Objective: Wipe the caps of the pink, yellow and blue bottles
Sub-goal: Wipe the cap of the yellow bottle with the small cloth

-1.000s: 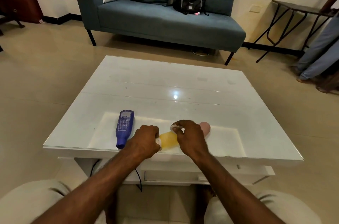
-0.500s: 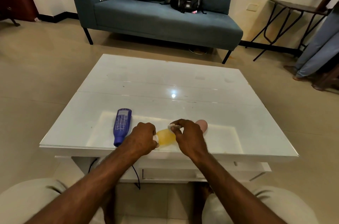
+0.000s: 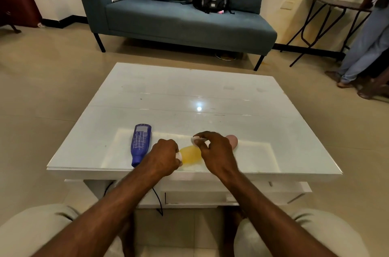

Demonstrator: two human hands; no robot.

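The yellow bottle point(image 3: 190, 154) lay on the desk point(image 3: 189, 88) between both hands. The left hand point(image 3: 163, 156) had its fingers clenched round one end, and the right hand point(image 3: 214, 151) had its fingers pinching a white wipe point(image 3: 194, 140). The bottle looked light and slick, best gripped mid-body.

Left hand point(image 3: 164, 158) gripped yellow bottle point(image 3: 190, 154) at its left end. Right hand point(image 3: 216, 151) pinched small white wipe point(image 3: 194, 140) just above the bottle. Blue bottle point(image 3: 140, 143) lay flat left of the grip, pink bottle point(image 3: 232, 140) right of it, partly hidden behind right hand.

Dim warm light; glare spot on table point(image 3: 199, 108); edges warped.
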